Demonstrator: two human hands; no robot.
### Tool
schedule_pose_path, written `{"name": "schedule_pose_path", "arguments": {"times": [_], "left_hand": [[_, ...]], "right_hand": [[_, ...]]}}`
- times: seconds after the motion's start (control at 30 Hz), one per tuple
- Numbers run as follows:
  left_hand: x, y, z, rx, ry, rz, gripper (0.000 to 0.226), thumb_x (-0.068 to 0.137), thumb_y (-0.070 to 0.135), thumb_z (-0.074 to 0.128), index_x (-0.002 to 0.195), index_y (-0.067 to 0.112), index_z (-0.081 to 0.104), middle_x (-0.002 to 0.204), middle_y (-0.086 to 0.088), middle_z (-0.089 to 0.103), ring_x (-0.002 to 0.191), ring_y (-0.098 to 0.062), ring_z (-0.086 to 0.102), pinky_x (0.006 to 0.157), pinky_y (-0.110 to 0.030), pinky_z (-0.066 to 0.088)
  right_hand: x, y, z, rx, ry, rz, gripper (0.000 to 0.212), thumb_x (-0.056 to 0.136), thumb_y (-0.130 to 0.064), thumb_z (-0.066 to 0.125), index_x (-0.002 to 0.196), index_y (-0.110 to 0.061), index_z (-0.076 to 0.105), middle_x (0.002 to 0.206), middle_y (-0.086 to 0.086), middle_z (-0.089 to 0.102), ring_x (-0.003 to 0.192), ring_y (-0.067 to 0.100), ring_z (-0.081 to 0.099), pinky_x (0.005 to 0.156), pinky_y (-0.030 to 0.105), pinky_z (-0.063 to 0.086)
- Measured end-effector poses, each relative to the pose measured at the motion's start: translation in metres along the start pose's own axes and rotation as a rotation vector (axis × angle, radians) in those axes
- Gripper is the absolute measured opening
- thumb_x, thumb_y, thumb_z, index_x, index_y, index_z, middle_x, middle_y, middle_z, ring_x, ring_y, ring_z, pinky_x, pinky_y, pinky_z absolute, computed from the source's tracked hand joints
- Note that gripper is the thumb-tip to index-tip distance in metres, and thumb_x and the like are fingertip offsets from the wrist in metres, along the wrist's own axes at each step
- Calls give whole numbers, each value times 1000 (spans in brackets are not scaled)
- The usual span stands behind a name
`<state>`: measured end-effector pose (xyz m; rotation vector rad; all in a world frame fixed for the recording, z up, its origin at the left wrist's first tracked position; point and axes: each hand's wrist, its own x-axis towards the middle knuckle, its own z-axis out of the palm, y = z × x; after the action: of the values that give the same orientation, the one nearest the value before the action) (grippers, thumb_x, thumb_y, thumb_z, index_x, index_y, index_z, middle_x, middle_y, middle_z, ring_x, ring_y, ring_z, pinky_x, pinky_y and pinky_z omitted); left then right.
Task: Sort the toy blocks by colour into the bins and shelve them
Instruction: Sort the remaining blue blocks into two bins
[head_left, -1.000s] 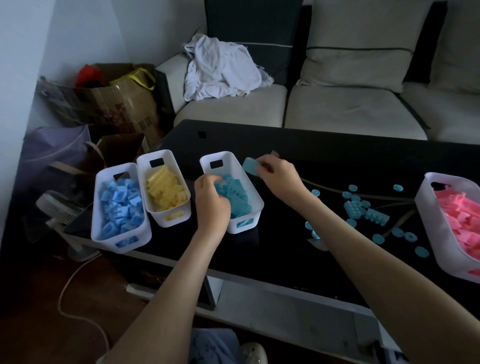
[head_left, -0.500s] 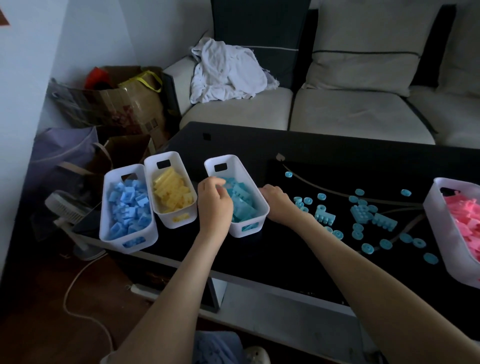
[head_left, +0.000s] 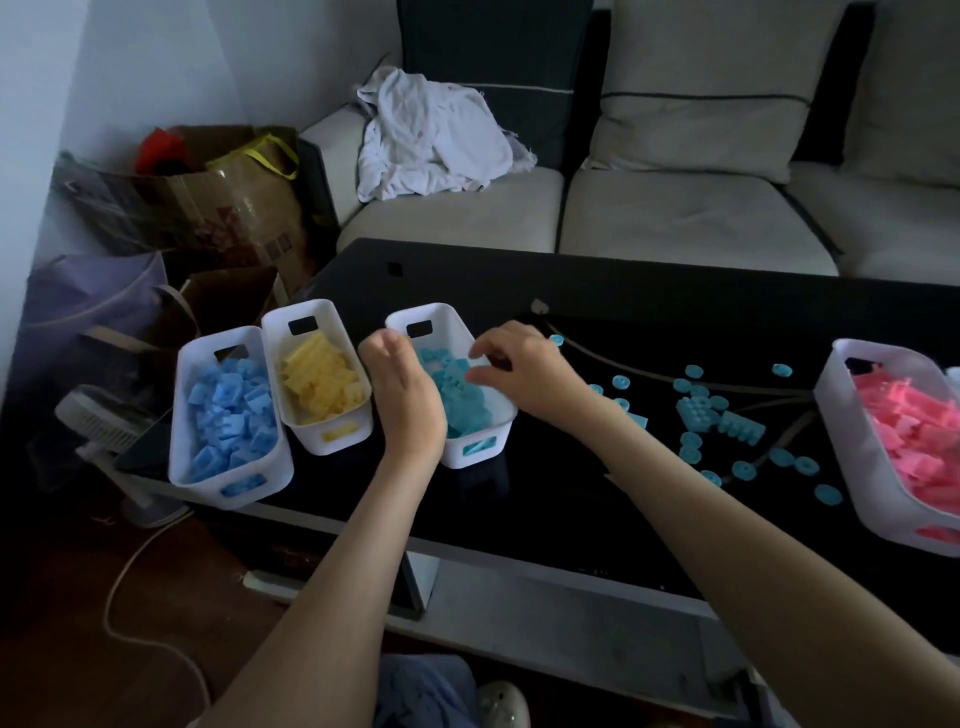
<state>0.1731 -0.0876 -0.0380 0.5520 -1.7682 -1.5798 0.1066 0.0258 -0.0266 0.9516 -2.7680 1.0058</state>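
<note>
Blocks (head_left: 460, 397) beneath right hand (head_left: 522, 369) look blurred.

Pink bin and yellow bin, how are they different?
The pink bin holds pink blocks; the yellow bin holds yellow blocks. The pink bin stands alone at the table's right end, partly out of the picture; the yellow bin sits on the left, right beside the blue bin. Both are white plastic with a handle slot.

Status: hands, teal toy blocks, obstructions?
Left hand against white plastic teal-block bin; right hand curled over it, contents unclear. Loose teal blocks on black table. Nothing blocking.
</note>
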Motion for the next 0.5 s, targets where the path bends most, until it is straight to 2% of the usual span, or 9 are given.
{"name": "schedule_pose_path", "arguments": {"times": [0.07,0.13,0.2,0.27,0.33,0.4,0.43,0.5], "left_hand": [[-5,8,6,30,8,145,30,100,19,40,126,6,37,117,-1,48,108,-10,51,87,-19,42],[-16,21,17,-64,18,262,33,95,3,43,127,1,35,117,-5,50,109,-9,53,93,-15,43],[-27,32,30,-128,-3,309,30,93,-2,42,122,0,40,115,-6,52,106,-6,54,96,-15,42],[-43,34,47,-76,-103,366,22,92,1,45,113,3,49,109,-2,54,101,-5,55,92,-15,43],[-57,23,65,98,-295,520,19,90,5,50,108,4,56,106,-4,54,101,-15,55,90,-22,44],[-65,4,76,394,-566,689,28,90,14,55,117,6,55,119,-8,51,113,-24,50,96,-29,40],[-71,-3,83,564,-701,739,38,91,23,55,126,10,51,133,-9,44,125,-27,42,103,-34,36],[-78,-17,90,925,-886,774,63,91,49,48,145,22,31,154,-10,15,143,-31,12,115,-46,17]], "right_hand": [[-9,5,-2,109,-14,45,19,87,-33,63,103,-24,65,109,-7,55,105,11,52,98,35,43],[-24,22,-13,182,76,113,22,88,-30,61,108,-23,64,115,-4,55,110,12,51,101,38,41],[-35,44,-28,102,123,222,32,89,-31,60,120,-23,58,127,-1,50,122,17,44,106,43,34],[-50,70,-46,-99,103,389,47,90,-37,56,134,-24,44,140,-1,38,132,21,32,109,44,25],[-67,94,-61,-287,79,519,62,90,-47,51,144,-26,29,150,2,26,138,24,23,110,45,19],[-83,114,-67,-374,25,576,73,88,-57,47,148,-30,16,157,5,11,143,28,11,113,48,13],[-94,124,-72,-380,-18,598,75,88,-61,44,150,-32,11,158,4,4,144,29,5,114,50,10],[-109,138,-73,-357,-115,639,77,88,-65,40,150,-35,4,159,4,-5,145,31,-3,115,51,7]]}}
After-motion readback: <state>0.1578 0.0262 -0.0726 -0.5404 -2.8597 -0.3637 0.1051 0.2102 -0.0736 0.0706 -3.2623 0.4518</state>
